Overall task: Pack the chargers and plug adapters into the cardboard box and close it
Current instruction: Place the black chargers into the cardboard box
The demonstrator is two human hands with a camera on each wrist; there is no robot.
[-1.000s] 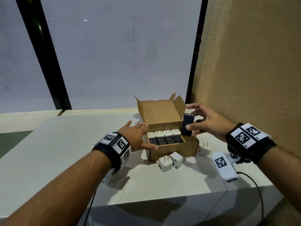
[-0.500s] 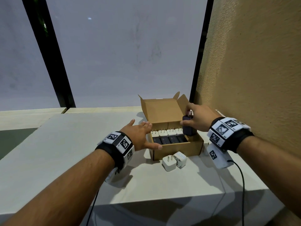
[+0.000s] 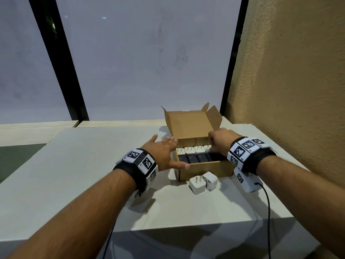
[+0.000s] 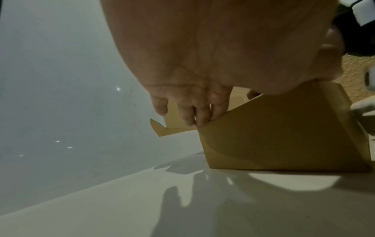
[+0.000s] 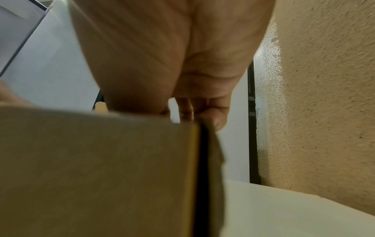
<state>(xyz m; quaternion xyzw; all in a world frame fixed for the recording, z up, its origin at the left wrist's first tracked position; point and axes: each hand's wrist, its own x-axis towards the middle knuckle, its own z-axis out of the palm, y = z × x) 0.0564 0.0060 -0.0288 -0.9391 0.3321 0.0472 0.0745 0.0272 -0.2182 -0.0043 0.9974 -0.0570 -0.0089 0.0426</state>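
Note:
The cardboard box [image 3: 205,170] stands open on the white table [image 3: 74,184], its lid [image 3: 188,124] upright at the back. Inside lie a back row of white chargers [image 3: 190,150] and a front row of black chargers [image 3: 194,158]. My left hand [image 3: 173,154] is flat against the box's left wall [image 4: 284,136], fingers [image 4: 194,112] straight, thumb along the front rim. My right hand [image 3: 214,141] reaches down into the box's right end [image 5: 91,160]; its fingertips are hidden, so its hold there is unclear. Two white plug adapters [image 3: 197,185] [image 3: 211,181] sit in front of the box.
A textured tan wall [image 3: 289,90] rises close on the right of the box. A large window pane [image 3: 140,62] with dark frames is behind it. The table's front edge [image 3: 186,226] is near me. A black cable [image 3: 267,212] hangs from my right wrist.
My right hand has carried the black charger from above the box's right side down into its right end and sunk lower. My left hand has stayed against the box.

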